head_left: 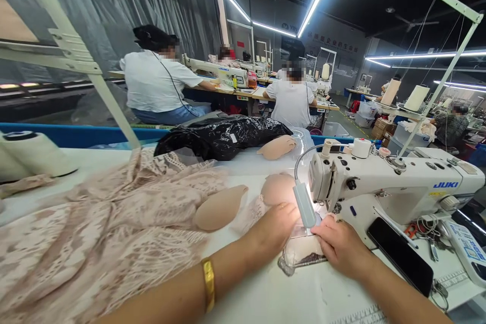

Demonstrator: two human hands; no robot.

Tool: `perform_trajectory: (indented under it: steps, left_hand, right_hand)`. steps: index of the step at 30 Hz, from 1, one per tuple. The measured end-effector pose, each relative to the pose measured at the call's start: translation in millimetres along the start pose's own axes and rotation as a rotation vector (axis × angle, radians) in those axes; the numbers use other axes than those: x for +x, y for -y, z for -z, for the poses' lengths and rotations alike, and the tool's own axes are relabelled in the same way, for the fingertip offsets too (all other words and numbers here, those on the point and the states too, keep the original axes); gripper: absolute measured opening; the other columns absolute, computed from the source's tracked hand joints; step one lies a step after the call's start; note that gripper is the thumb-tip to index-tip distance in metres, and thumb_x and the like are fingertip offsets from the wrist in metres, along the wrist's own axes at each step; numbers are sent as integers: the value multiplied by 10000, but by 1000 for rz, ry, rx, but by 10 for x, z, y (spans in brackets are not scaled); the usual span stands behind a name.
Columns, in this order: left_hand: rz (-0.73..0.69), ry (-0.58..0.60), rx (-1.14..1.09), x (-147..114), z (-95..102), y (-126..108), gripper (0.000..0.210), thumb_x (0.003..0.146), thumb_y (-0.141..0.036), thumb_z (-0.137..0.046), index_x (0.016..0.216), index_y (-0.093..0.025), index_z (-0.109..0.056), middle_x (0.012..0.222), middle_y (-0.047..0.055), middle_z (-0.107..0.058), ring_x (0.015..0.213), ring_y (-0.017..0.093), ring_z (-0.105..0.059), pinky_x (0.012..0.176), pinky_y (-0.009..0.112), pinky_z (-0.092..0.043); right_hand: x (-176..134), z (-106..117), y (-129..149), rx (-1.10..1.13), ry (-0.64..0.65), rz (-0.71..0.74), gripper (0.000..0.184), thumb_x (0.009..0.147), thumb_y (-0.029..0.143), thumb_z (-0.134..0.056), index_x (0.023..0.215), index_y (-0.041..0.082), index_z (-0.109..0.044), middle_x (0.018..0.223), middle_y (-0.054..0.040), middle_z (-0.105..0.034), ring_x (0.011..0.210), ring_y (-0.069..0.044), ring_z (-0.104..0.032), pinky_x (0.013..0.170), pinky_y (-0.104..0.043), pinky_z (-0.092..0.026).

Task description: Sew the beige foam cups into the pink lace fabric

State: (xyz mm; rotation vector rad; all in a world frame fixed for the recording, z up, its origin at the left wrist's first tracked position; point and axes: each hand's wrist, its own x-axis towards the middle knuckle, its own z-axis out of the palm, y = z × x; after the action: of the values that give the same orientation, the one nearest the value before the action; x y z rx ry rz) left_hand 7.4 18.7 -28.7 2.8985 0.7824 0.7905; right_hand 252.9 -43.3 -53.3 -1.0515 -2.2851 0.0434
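At the white sewing machine point(395, 177), my left hand point(279, 223) is closed on a beige bra cup with lace point(275, 190), just left of the needle area. My right hand point(339, 240) is on the other side, its thumb and fingers pinched together at the fabric by the presser foot. The small lamp point(305, 205) on a bendy neck hides the needle and part of the fabric between my hands. Below them, a pale padded piece with a dark edge point(304, 253) lies on the machine bed. Another beige cup point(220, 207) lies left of my left hand.
Pink lace fabric point(102, 228) is heaped across the left of the table. Behind it are a black plastic bag point(228, 134) and another cup point(279, 147). A phone point(400, 255) and small scissors point(434, 249) lie at the right. Co-workers point(159, 81) sit at machines ahead.
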Motion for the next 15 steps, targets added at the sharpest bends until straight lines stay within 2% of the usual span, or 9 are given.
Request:
perform_trajectory:
  steps: [1, 3, 5, 7, 9, 12, 14, 15]
  left_hand:
    - [11, -14, -10, -45, 19, -29, 272, 947, -11, -408, 908, -191, -607, 884, 68, -700, 781, 239, -635, 749, 368, -538]
    - [14, -33, -44, -180, 79, -128, 294, 968, -8, -404, 1036, -185, -629, 923, 66, -723, 821, 232, -672, 756, 344, -565]
    - [18, -15, -127, -374, 162, -254, 327, 997, -31, -440, 1178, -224, -631, 1046, 48, -754, 940, 212, -710, 828, 315, -590]
    - [53, -24, -206, -612, 258, -347, 404, 976, -56, -518, 1292, -289, -615, 1202, 26, -759, 1084, 208, -719, 934, 317, -595]
    - [184, -91, -210, -880, 356, -372, 487, 933, -86, -591, 1361, -316, -604, 1302, 37, -746, 1177, 248, -710, 1013, 374, -587]
    - [508, -275, -186, -1284, 481, -381, 467, 947, -252, -697, 1403, -308, -619, 1391, 92, -719, 1290, 343, -669, 1112, 504, -542]
    - [686, -338, -386, -1491, 510, -487, 421, 963, -421, -736, 1362, -310, -657, 1341, 104, -744, 1256, 363, -689, 1086, 527, -563]
    - [742, -313, -581, -1556, 497, -585, 397, 967, -495, -731, 1314, -307, -685, 1250, 101, -778, 1169, 352, -731, 1015, 506, -606]
  right_hand:
    - [10, 8, 53, 103, 4, -67, 237, 1014, 139, -495, 1129, 241, -675, 892, -45, -667, 790, -227, -590, 726, -338, -455]
    - [49, 18, 209, 417, 58, -294, 215, 1057, 276, -532, 1242, 249, -640, 922, -36, -690, 794, -219, -614, 730, -341, -475]
    - [107, 9, 410, 796, 125, -552, 383, 1023, 407, -633, 1364, 246, -562, 880, -2, -678, 759, -202, -621, 707, -323, -487]
    - [164, -23, 616, 1096, 117, -723, 589, 929, 448, -757, 1421, 231, -518, 807, 37, -643, 731, -190, -618, 708, -313, -497]
    - [205, -71, 797, 1262, 36, -810, 692, 828, 399, -852, 1423, 225, -545, 749, 66, -602, 713, -177, -599, 731, -311, -498]
    - [230, -150, 1001, 1403, -139, -890, 705, 736, 338, -901, 1377, 242, -625, 704, 94, -534, 659, -140, -525, 739, -293, -471]
    - [228, -204, 1101, 1465, -231, -917, 674, 694, 355, -929, 1312, 265, -679, 709, 95, -506, 647, -126, -488, 730, -282, -452]
    - [219, -233, 1146, 1493, -260, -919, 654, 679, 377, -946, 1277, 276, -702, 722, 90, -508, 648, -124, -483, 723, -280, -447]
